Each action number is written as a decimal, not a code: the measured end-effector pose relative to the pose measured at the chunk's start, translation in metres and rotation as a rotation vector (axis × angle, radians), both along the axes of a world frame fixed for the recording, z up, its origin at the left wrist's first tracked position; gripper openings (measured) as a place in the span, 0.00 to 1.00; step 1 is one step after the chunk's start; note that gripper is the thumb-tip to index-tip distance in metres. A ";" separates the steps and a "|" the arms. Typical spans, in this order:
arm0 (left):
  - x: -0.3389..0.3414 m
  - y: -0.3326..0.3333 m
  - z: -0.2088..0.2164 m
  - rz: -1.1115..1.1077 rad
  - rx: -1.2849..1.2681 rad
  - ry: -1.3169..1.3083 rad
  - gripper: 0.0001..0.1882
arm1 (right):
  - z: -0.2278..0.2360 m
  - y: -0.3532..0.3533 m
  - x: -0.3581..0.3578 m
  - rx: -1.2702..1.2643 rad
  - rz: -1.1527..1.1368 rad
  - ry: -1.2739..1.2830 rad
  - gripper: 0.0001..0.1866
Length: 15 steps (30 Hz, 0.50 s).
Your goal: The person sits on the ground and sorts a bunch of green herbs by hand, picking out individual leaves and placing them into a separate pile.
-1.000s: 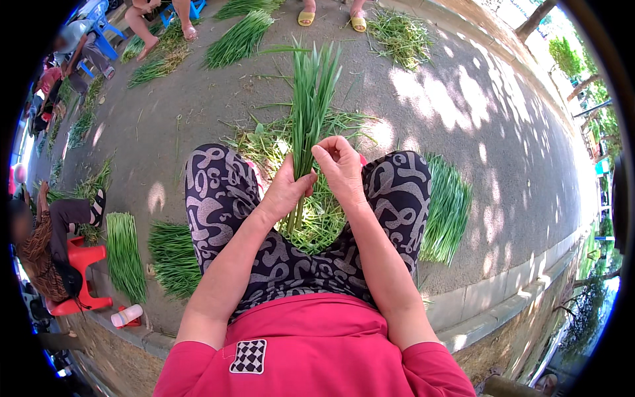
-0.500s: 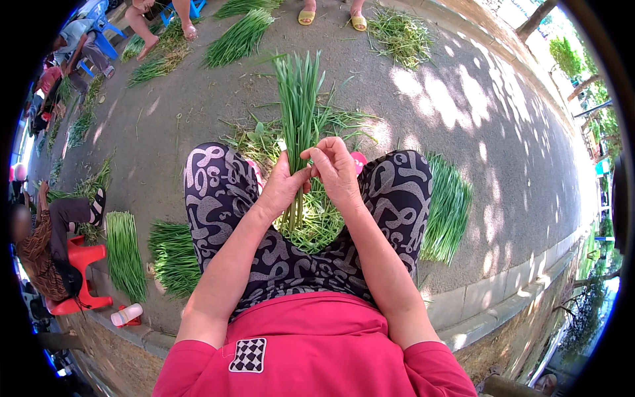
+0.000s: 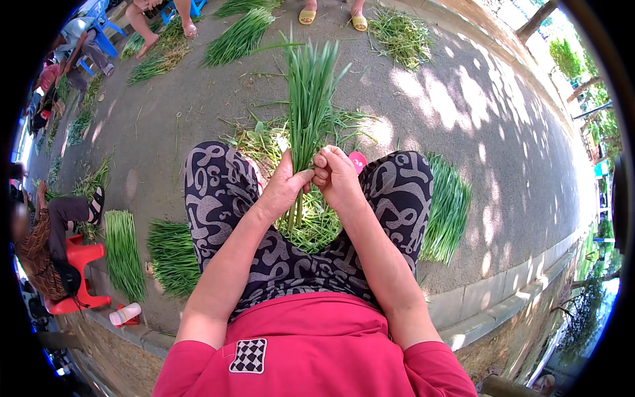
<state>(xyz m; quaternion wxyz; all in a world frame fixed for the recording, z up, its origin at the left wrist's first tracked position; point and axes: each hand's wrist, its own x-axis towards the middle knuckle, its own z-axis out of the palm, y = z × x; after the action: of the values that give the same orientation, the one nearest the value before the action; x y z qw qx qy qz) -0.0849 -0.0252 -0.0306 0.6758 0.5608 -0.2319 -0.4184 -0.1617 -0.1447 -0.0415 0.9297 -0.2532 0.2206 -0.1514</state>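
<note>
My left hand [image 3: 286, 185] is closed round the lower stalks of a bunch of garlic chives [image 3: 308, 92], which stands upright between my knees with its leaves fanned out at the top. Against the right side of the stalks, my right hand [image 3: 337, 175] has its fingers curled in and its thumb pressed to them. What lies in that pinch, if anything, is too small to make out. Below both hands is a heap of pale green trimmings [image 3: 309, 233], and more loose trimmings [image 3: 261, 142] are strewn just beyond the bunch.
Laid bundles of chives [image 3: 173, 258] are by my left knee, with another bundle [image 3: 447, 208] by my right. A person on a red stool [image 3: 83, 261] sits at left, near a pale cup [image 3: 126, 313]. Someone's yellow slippers [image 3: 307, 16] and a trimmings pile [image 3: 400, 38] are ahead.
My right hand's fingers have curled in tighter beside the stalks. The bunch's top has shifted slightly right and spread, with one leaf now sticking out to the left.
</note>
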 end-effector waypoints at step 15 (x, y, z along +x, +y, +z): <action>-0.002 0.002 0.004 0.029 -0.007 0.044 0.14 | -0.009 -0.013 -0.002 -0.038 -0.228 0.304 0.09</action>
<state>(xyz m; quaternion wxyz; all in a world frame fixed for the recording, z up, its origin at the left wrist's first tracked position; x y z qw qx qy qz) -0.0865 -0.0235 -0.0267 0.6888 0.5522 -0.2102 -0.4201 -0.1639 -0.1575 -0.0508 0.8575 -0.2641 0.3827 -0.2202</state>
